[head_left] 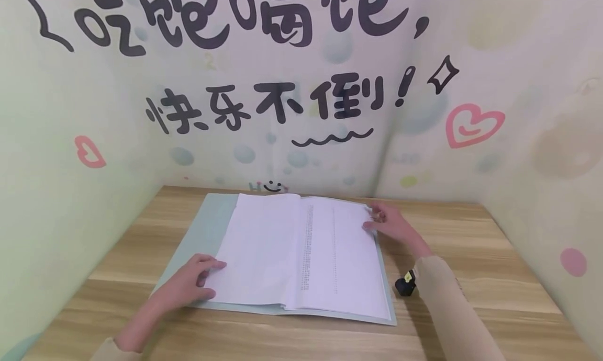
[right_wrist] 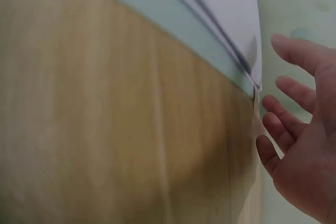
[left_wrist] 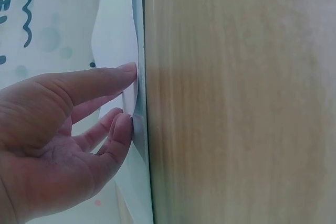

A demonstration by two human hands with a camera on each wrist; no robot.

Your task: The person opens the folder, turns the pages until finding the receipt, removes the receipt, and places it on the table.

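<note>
A document with white pages lies spread on a pale blue-green cover [head_left: 207, 220]. Its left page [head_left: 259, 251] is blank, while the right page [head_left: 355, 256] carries a column of small print. My left hand [head_left: 188, 280] rests at the lower left of the blank page, thumb and index finger apart at its edge. The left wrist view shows the thumb [left_wrist: 123, 74] against the paper and the other fingers loosely bent. At the upper right corner, my right hand [head_left: 391, 222] has its fingertips close to the printed page's edge. These fingers [right_wrist: 294, 95] are spread and relaxed in the right wrist view.
The document lies on a wood-grain table [head_left: 461, 240]. A small black object with a yellow part [head_left: 406, 283] is beside the right sleeve [head_left: 443, 293]. Decorated walls [head_left: 282, 157] with dark lettering and pink hearts enclose the back and both sides.
</note>
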